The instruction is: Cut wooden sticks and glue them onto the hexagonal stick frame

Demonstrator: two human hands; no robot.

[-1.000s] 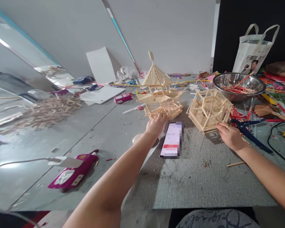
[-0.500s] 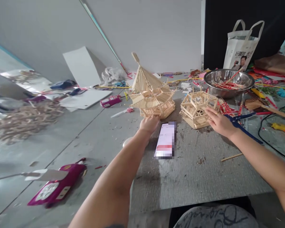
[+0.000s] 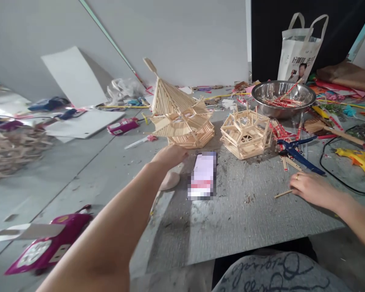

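My left hand [image 3: 172, 155] rests low at the near side of a pagoda model [image 3: 182, 113] built from thin wooden sticks, with a peaked roof. Its fingers are mostly hidden, so I cannot tell whether they touch the base. At the right, the curled fingers of my right hand [image 3: 310, 188] close over one end of a loose wooden stick [image 3: 282, 194] on the table. Beyond that hand, an open-topped stick frame [image 3: 246, 134] stands by itself. Blue-handled pliers [image 3: 301, 156] lie just past the right hand. A phone [image 3: 202, 176] lies between my arms.
A metal bowl [image 3: 284, 99] holds red-and-white wrapped sticks; more lie in front of it. A yellow glue gun [image 3: 357, 160] with a black cable lies far right. A purple power strip [image 3: 50, 241] is lower left, and a white bag [image 3: 301, 52] stands at the back.
My right hand has left the stick frame and come down towards me onto the loose stick. My left hand stays by the pagoda model. The view has shifted slightly right.
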